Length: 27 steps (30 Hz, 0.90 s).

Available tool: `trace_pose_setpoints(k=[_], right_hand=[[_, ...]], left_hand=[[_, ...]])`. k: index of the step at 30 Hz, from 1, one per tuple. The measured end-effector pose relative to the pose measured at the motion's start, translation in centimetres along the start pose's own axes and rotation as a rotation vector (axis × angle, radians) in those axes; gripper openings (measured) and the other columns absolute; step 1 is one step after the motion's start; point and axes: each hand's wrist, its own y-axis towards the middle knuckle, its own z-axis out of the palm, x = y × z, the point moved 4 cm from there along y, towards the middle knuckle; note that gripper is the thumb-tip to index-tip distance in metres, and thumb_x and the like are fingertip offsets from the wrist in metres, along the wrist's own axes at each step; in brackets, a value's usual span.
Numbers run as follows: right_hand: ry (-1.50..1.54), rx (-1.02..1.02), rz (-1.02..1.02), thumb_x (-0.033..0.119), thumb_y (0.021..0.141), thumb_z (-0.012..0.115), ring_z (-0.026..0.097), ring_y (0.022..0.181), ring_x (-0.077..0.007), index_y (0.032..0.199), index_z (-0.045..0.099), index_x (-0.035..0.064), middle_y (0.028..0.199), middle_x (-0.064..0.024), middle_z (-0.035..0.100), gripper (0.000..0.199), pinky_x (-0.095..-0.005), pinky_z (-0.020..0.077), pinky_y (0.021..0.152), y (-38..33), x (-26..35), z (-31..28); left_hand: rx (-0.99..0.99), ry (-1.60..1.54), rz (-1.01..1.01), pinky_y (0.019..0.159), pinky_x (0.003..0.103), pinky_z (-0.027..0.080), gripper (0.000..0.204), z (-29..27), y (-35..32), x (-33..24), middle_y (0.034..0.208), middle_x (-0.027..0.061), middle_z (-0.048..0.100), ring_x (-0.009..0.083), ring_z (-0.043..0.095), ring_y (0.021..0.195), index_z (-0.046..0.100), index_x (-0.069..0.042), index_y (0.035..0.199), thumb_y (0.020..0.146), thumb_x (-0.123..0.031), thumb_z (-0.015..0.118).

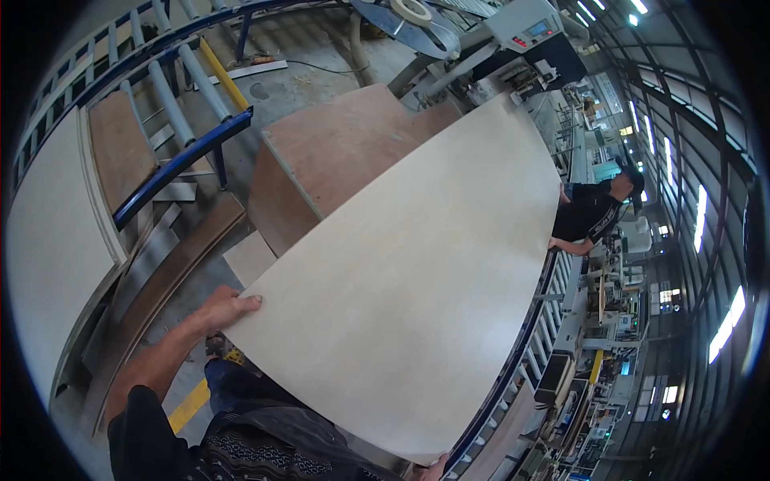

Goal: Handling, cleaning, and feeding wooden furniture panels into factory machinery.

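Observation:
A large, pale wooden panel [401, 280] stretches away in front of me, smooth and light-coloured on top. At its near left corner, my left hand [222, 309] is closed on the edge, thumb lying over the top face and fingers hidden beneath. My right hand [434, 468] shows only in part at the lower edge of the view, closed at the near right corner of the panel. A co-worker [592, 210] in a dark shirt and cap stands at the right with both hands at the panel's far right edge. The far end reaches a grey machine [521, 26].
Left of the panel stands a reddish-brown wooden box [337, 144]. A blue-framed roller conveyor [180, 164] and curved-looking brown boards [164, 297] lie farther left. Another roller conveyor [536, 353] runs along the panel's right side. Yellow floor tape [189, 406] shows near my legs.

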Motion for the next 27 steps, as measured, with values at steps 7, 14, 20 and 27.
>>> trace_pose_setpoints(k=[7,14,20,27], right_hand=[[0.399,-0.179,0.223,0.058,0.094,0.052,0.066,0.099,-0.0274,0.127,0.055,0.0173,0.114,-0.0027,0.066,0.052,-0.0454,0.0575,0.073,4.4,-0.4,1.4],[0.527,-0.178,0.146,0.052,0.096,0.047,0.066,0.103,-0.0302,0.127,0.058,0.0147,0.121,-0.0089,0.065,0.049,-0.0487,0.0573,0.078,8.2,2.0,3.1],[0.690,-0.136,0.226,0.049,0.096,0.048,0.064,0.107,-0.0352,0.131,0.054,0.0114,0.125,-0.0106,0.062,0.052,-0.0553,0.0545,0.088,10.2,5.3,5.6],[0.754,-0.091,0.248,0.048,0.092,0.054,0.058,0.118,-0.0337,0.133,0.054,0.0136,0.131,-0.0118,0.058,0.053,-0.0569,0.0532,0.090,13.8,7.6,7.4]], left_hand=[[-0.102,0.020,0.095,0.078,0.037,0.053,0.055,0.7,2.9,-3.4,0.095,0.0198,0.070,0.0266,0.069,0.083,0.065,0.014,0.104,0.081,-0.036,0.072],[-0.252,-0.540,0.299,0.062,0.031,0.044,0.031,0.2,9.6,-4.4,0.080,0.0039,0.063,0.0145,0.057,0.066,0.066,-0.002,0.082,0.090,-0.032,0.065],[-0.704,-0.816,0.485,0.070,0.029,0.042,0.033,1.8,11.2,-7.6,0.077,0.0011,0.057,0.0134,0.053,0.074,0.064,-0.006,0.074,0.089,-0.034,0.063],[-0.871,-0.978,0.562,0.074,0.029,0.045,0.025,1.7,13.2,-9.6,0.079,0.0022,0.060,0.0132,0.056,0.079,0.066,-0.006,0.079,0.087,-0.030,0.064]])
